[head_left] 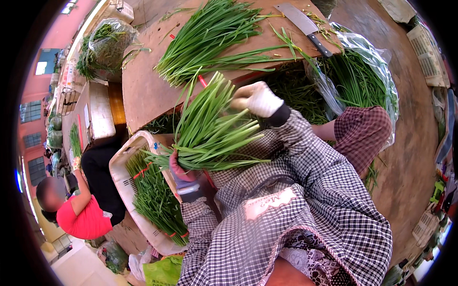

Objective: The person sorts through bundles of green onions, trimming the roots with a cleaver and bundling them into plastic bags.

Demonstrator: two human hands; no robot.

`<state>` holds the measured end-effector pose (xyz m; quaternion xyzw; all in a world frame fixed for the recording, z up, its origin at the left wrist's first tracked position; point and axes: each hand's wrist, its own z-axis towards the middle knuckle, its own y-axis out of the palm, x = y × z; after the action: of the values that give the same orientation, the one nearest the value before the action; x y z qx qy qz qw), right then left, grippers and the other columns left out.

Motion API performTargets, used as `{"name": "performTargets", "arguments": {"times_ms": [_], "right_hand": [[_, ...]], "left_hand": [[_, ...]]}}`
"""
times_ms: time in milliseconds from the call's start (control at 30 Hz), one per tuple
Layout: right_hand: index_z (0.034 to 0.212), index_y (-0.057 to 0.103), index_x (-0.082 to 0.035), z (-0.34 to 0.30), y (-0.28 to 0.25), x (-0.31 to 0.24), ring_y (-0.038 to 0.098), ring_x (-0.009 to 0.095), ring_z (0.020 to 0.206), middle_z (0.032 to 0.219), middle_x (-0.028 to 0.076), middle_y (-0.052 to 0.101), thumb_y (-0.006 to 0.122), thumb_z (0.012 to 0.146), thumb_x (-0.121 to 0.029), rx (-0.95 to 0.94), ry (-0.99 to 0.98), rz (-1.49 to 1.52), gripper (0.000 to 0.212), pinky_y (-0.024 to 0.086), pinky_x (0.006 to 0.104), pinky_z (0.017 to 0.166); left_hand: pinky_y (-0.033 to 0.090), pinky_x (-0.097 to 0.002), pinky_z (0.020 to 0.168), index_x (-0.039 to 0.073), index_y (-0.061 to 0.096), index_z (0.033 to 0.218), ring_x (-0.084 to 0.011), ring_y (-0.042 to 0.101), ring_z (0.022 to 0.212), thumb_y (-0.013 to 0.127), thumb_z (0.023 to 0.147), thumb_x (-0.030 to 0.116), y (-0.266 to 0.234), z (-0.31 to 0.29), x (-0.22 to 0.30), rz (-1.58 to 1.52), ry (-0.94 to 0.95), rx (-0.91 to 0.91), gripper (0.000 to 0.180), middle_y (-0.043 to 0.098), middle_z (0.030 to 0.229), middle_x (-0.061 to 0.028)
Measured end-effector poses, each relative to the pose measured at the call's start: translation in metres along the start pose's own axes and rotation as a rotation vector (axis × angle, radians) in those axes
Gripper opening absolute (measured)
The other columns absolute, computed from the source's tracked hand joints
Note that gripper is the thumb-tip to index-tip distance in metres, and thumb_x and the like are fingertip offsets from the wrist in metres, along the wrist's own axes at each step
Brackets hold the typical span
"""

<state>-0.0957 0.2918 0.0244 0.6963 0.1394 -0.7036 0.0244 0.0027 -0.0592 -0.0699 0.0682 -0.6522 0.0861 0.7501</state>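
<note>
My left hand [183, 170], in a pink and purple glove, is closed round a loose bunch of garlic chives [210, 128] over my lap. The pale stem ends fan out up and to the right. My right hand [260, 99], in a white glove, hovers beside those stem ends with its fingers bent together; anything between them is too blurred to make out. A red strip [202, 81] shows behind the bunch. Beyond, a larger pile of garlic chives [210, 40] lies on the brown board [143, 90].
A cleaver [303, 26] lies at the board's far right. At left, a white crate [117, 164] holds tied chive bundles [152, 190]. A clear plastic bag [389, 90] of chives [358, 78] stands right. Another person [86, 214] in red sits at left, holding greens.
</note>
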Motion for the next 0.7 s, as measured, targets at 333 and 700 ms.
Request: {"name": "performTargets", "arguments": {"times_ms": [333,700], "right_hand": [[0.098,0.070,-0.001,-0.080,-0.116,0.025,0.067,0.022,0.072,0.079,0.014,0.070,0.067,0.081,-0.036,0.385,0.057,-0.568,0.039,0.053,0.0318,0.069],[0.096,0.069,0.002,-0.047,0.010,0.013,0.062,0.008,0.068,0.077,0.008,0.070,0.063,0.082,-0.011,-0.169,0.232,0.171,0.019,0.050,0.0245,0.061]], "left_hand": [[0.055,-0.0372,0.085,-0.002,0.056,0.119,-0.0247,0.064,0.098,0.044,0.097,0.019,0.007,0.011,-0.003,-0.207,-0.202,0.032,0.032,0.062,0.116,-0.0177],[0.050,-0.0389,0.093,-0.004,0.055,0.121,-0.0257,0.061,0.105,0.046,0.094,0.022,0.003,0.016,0.005,-0.215,-0.299,0.105,0.038,0.061,0.118,-0.0171]]}}
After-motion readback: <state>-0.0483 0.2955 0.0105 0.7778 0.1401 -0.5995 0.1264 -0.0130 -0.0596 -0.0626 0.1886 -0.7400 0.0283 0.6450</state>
